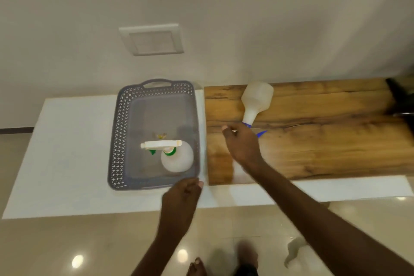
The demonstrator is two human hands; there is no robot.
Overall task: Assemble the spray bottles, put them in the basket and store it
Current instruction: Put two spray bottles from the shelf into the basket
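A grey perforated basket (118, 132) sits on the white table (67, 152). Inside it stands a white spray bottle with a green collar and trigger (177, 157), its cream sprayer head pointing left. A second white bottle with a blue collar and trigger (256, 101) lies tilted on the wooden board (324, 136). My right hand (243, 144) is closed around its sprayer head, which my fingers mostly hide. My left hand (182, 197) hovers at the basket's near right corner, fingers curled, holding nothing.
A white wall plate (152, 39) is on the wall behind the basket. A dark object (401, 98) sits at the board's far right end. Glossy tiled floor lies below the table edge, with my feet (197, 266) visible.
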